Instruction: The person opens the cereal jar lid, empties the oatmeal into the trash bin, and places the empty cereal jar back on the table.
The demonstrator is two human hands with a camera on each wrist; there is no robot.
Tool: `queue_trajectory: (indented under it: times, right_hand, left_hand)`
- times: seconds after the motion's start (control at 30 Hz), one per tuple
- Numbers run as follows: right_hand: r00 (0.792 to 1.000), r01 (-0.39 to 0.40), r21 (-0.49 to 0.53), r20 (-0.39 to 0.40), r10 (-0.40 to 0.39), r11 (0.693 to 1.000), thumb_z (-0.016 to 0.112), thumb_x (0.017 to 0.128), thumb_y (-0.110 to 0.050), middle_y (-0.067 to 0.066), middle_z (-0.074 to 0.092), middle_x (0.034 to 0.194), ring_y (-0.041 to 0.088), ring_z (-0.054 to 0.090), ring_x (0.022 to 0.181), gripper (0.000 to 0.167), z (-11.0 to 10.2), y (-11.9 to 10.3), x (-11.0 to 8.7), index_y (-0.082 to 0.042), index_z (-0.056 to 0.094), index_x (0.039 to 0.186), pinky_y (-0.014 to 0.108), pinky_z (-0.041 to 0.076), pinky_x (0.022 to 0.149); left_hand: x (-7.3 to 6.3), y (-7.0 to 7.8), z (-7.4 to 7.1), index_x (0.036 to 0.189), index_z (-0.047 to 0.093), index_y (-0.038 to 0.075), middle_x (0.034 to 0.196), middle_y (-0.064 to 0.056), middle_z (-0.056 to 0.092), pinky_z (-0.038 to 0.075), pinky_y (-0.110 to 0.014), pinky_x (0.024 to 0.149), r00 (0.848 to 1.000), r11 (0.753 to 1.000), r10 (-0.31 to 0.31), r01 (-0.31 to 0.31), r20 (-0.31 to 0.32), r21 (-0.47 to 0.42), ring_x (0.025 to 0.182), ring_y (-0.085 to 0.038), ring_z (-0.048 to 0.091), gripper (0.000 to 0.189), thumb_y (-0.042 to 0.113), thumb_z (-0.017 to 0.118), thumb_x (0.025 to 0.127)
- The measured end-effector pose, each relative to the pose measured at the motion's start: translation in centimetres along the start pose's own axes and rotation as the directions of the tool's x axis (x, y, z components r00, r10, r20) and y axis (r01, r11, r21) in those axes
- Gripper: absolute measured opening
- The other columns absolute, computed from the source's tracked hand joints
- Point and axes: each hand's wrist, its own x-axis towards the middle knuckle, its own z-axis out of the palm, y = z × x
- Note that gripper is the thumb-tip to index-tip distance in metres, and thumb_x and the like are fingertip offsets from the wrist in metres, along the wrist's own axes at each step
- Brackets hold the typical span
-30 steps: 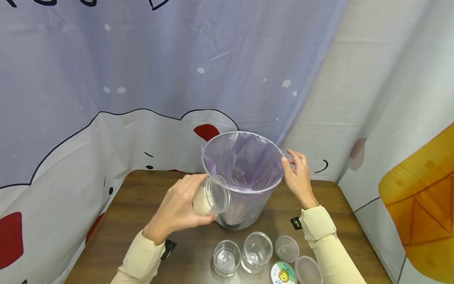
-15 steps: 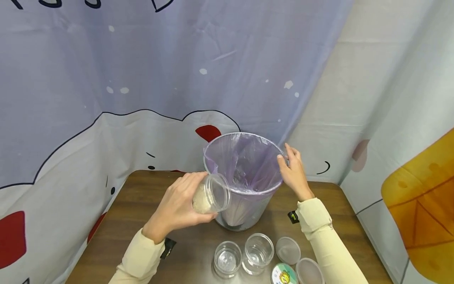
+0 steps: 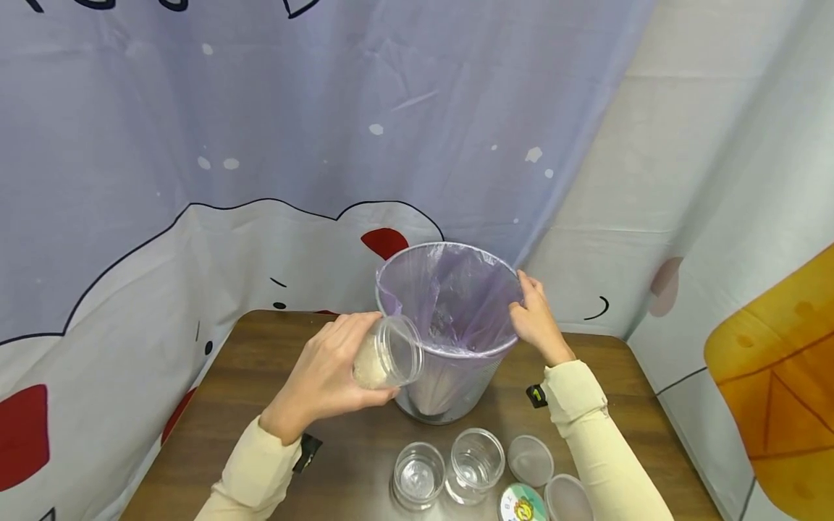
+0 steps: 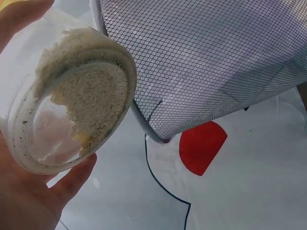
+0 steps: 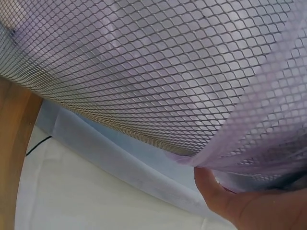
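Observation:
A mesh wastebasket (image 3: 465,391) stands on the table, lined with a purple plastic bag (image 3: 407,289) folded over its rim. My left hand (image 3: 319,380) holds a clear plastic jar (image 4: 29,110), tipped sideways with its mouth at the basket's near left side. Pale, grain-like flakes (image 4: 98,96) lie inside against the jar's lower wall. On the basket's right side my right hand (image 3: 539,322) grips the rim and bag edge. In the right wrist view its thumb (image 5: 211,191) presses the bag's fold from outside; the other fingertips are mostly hidden.
Two clear open jars, a left one (image 3: 418,477) and a right one (image 3: 478,463), stand in front of the basket. Beside them lie two translucent lids (image 3: 531,461) and a green printed disc (image 3: 523,504). A patterned curtain (image 3: 293,130) hangs behind the brown table (image 3: 365,452).
My right hand has shifted slightly along the rim, and its fingers and thumb have closed in on it. My left hand and the tilted jar stay nearly still.

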Motion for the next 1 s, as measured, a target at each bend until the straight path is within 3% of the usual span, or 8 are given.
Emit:
queue_trajectory:
  times: [0.5, 1.0]
  right_hand:
    - [0.999, -0.001, 0.019, 0.051, 0.000, 1.000, 0.033, 0.077, 0.000, 0.030, 0.024, 0.142, 0.040, 0.023, 0.132, 0.071, 0.4, 0.4, 0.3, 0.002, 0.012, 0.145, 0.048, 0.017, 0.110]
    - [0.999, -0.018, 0.054, 0.034, 0.016, 0.998, 0.034, 0.074, 0.002, 0.031, 0.021, 0.143, 0.042, 0.021, 0.132, 0.073, 0.2, 0.5, 0.2, 0.003, 0.013, 0.144, 0.050, 0.016, 0.110]
  left_hand:
    - [0.7, -0.4, -0.6, 0.121, 0.052, 0.004, 0.111, -0.005, 0.059, 0.048, -0.036, 0.081, 1.000, 0.998, 0.021, -0.021, -0.003, 0.052, 0.097, -0.020, 0.055, 0.088, 0.053, 0.075, 0.051]
    - [2.3, -0.7, -0.9, 0.122, 0.051, 0.004, 0.112, -0.007, 0.058, 0.048, -0.038, 0.077, 0.999, 0.993, 0.040, -0.039, -0.004, 0.110, 0.098, -0.022, 0.054, 0.088, 0.053, 0.074, 0.052]
